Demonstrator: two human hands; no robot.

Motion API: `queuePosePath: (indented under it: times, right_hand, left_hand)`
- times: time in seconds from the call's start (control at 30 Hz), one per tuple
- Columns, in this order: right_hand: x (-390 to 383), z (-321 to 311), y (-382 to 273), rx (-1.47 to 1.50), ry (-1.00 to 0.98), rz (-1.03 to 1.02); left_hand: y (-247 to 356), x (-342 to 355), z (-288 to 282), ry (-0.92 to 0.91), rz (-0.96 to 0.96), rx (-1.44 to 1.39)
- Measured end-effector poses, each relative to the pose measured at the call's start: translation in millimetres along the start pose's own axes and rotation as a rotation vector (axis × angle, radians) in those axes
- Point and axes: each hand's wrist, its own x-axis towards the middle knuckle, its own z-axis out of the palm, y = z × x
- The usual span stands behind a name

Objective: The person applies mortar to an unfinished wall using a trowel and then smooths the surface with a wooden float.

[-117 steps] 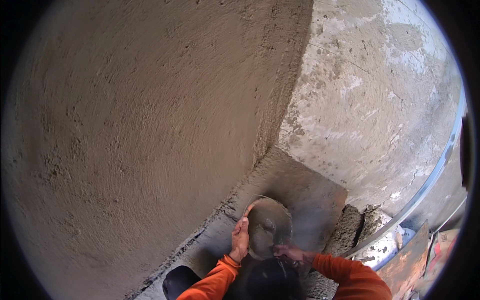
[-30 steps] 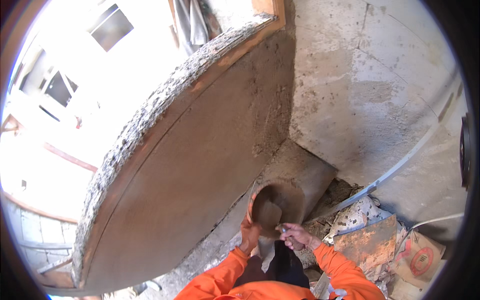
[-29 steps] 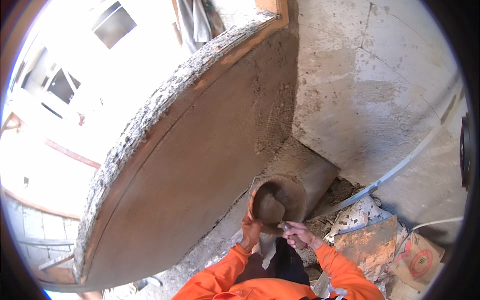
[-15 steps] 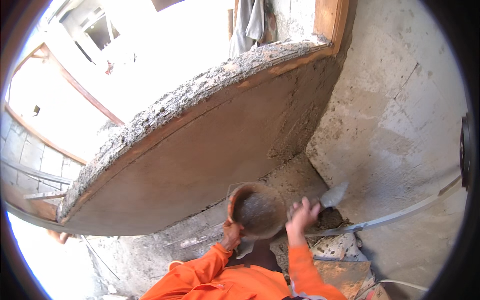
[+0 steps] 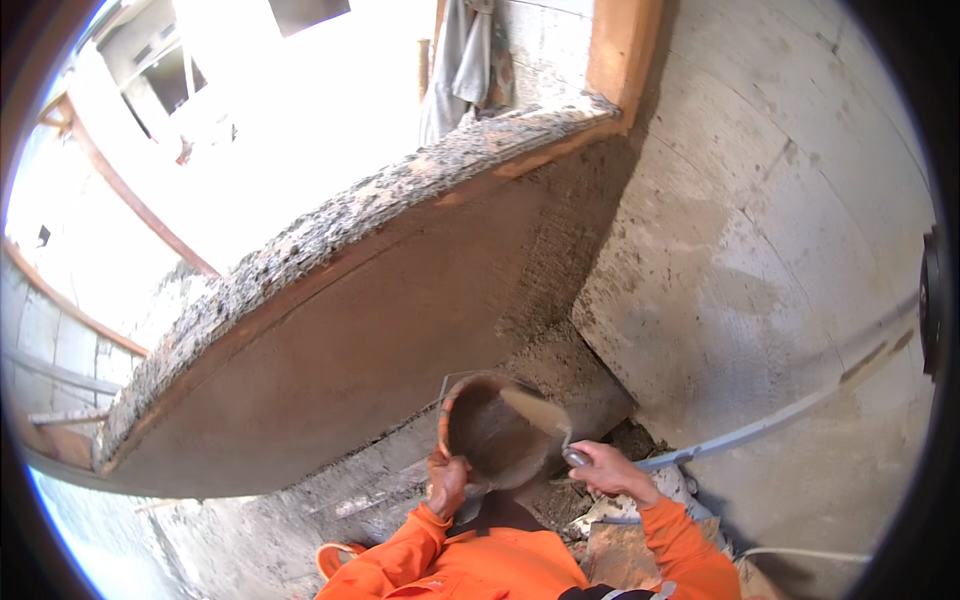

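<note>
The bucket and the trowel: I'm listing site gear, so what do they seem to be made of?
The bucket, held at its rim by the left hand, looks like orange-brown plastic or rubber, dulled by a grey mortar crust inside. The trowel in the right hand has a thin flat blade, probably steel, coated with wet tan mortar; its handle is hidden.

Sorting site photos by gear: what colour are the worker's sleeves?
Bright orange sleeves, clearest in the head view, low in frame below the bucket.
</note>
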Motion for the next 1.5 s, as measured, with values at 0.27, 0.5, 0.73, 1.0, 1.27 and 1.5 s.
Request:
queuePosePath:
  times: [0.27,0.5,0.73,1.0,1.27,1.5]
  right_hand:
    - [33,53,56,0.644,-0.138,0.013]
    - [16,48,80,1.385,-0.342,-0.239]
    - [-5,37,18,1.593,0.408,-0.548]
    - [238,-158,4,1.212,1.149,-0.425]
    - [49,-99,-70,1.007,0.424,-0.678]
    - [15,-14,28,0.145,0.012,0.107]
  left_hand:
    - [6,-6,67,-0.264,0.135,0.058]
    - [-15,10,81,-0.263,0.046,-0.075]
    - [-19,26,62,-0.061,-0.159,-0.251]
    - [-38,13,68,-0.040,-0.079,-0.170]
    - [-20,8,7,0.139,-0.023,-0.122]
    - [-16,-5,74,-0.153,0.096,0.048]
